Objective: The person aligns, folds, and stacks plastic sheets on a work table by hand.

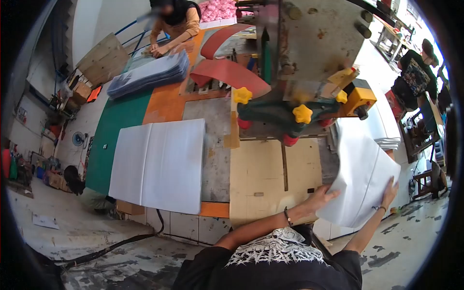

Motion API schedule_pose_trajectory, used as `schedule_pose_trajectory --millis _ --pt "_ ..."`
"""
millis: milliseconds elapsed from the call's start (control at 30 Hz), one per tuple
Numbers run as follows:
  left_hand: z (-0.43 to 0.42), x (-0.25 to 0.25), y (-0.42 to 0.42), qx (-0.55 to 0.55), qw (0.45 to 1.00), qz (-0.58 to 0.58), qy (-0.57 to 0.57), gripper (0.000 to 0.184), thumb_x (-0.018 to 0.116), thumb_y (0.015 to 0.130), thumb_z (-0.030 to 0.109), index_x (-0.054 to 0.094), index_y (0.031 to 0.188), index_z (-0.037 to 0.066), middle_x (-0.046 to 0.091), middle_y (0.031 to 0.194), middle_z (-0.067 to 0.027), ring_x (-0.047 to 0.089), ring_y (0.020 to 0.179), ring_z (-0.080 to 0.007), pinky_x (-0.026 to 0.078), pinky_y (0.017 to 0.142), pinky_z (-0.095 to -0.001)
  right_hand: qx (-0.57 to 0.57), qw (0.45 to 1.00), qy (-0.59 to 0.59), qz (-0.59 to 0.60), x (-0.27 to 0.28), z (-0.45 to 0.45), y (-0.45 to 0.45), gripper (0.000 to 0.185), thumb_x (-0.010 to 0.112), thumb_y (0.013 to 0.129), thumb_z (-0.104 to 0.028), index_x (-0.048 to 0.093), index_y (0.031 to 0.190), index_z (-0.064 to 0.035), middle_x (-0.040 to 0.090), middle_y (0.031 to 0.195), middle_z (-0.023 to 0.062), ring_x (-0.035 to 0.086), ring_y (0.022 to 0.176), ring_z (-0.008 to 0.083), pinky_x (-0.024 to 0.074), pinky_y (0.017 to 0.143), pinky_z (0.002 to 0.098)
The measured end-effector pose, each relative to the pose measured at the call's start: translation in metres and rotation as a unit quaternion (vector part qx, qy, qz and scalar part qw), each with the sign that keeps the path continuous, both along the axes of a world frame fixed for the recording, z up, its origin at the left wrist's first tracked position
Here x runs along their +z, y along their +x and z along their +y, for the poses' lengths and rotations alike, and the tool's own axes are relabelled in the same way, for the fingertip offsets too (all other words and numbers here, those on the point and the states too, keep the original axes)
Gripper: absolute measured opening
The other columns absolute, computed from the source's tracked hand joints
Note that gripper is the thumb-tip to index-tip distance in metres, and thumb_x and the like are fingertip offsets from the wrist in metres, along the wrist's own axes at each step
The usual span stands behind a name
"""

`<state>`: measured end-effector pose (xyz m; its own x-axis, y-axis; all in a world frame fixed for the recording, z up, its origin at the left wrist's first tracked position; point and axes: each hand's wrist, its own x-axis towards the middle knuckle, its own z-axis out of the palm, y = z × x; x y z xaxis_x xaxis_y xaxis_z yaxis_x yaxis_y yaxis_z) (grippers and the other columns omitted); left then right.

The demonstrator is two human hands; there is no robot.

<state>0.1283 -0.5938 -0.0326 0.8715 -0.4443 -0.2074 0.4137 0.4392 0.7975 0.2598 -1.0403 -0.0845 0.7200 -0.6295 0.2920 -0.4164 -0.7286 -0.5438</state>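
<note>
Between my two hands a white creased sheet (357, 176) is held up at an angle, to the right of the machine. My left hand (325, 199) grips its left edge, with the thumb on the face of the sheet. On the opposite edge my right hand (390, 193) is closed, its fingers partly hidden. Behind the held sheet lies a stack of white sheets (386, 137). A tan board (256, 176) with a slot lies before me, under the machine's yellow star knobs (302, 114).
White sheets (166, 164) lie on the table at left, near a stack of clear plastic sheets (150, 75). Across the table a person (176, 24) works with both hands. A metal press (319, 43) with a red strip (232, 75) rises ahead. Another person (415, 72) is at far right.
</note>
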Motion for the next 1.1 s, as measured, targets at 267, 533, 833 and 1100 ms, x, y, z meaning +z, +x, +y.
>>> schedule_pose_trajectory --millis 267,533,833,1100 --pt "-0.008 -0.007 -0.011 -0.088 0.974 -0.203 0.044 0.043 0.061 0.098 0.033 0.059 0.127 0.001 0.068 0.113 -0.0082 0.064 0.096 -0.0168 0.051 0.086 -0.0331 0.136 0.838 0.515 -0.117 -0.086 0.069 -0.167 0.073 0.04 0.102 -0.054 0.044 0.141 0.0084 0.055 0.135 0.0217 0.058 0.118 0.0316 0.0459 0.103 0.0419" --pt "-0.008 0.016 -0.023 -0.19 0.885 -0.395 0.154 0.038 0.058 0.099 0.033 0.063 0.109 -0.003 0.065 0.084 -0.0221 0.062 0.077 -0.0374 0.048 0.069 -0.0429 -0.009 0.88 0.411 -0.237 -0.096 0.096 -0.27 0.061 0.052 0.099 -0.041 0.047 0.139 0.0046 0.053 0.136 0.0198 0.054 0.122 0.0318 0.0487 0.099 0.0444" --pt "0.122 0.095 -0.069 -0.133 0.853 -0.472 0.181 0.031 0.061 0.097 0.028 0.063 0.102 -0.003 0.066 0.087 -0.0193 0.064 0.081 -0.0342 0.048 0.076 -0.0419 0.12 0.927 0.312 -0.171 0.04 0.106 -0.195 0.056 0.061 0.093 -0.034 0.051 0.134 0.0035 0.057 0.128 0.0155 0.056 0.116 0.027 0.049 0.096 0.0414" --pt "0.29 0.075 -0.214 0.14 0.866 -0.159 0.453 0.026 0.063 0.094 0.015 0.062 0.113 -0.003 0.069 0.102 -0.0202 0.067 0.093 -0.0331 0.051 0.079 -0.038 0.411 0.829 0.379 -0.008 0.089 0.265 -0.135 0.054 0.069 0.089 -0.028 0.054 0.13 0.0025 0.06 0.122 0.0118 0.057 0.111 0.0227 0.0492 0.094 0.0386"
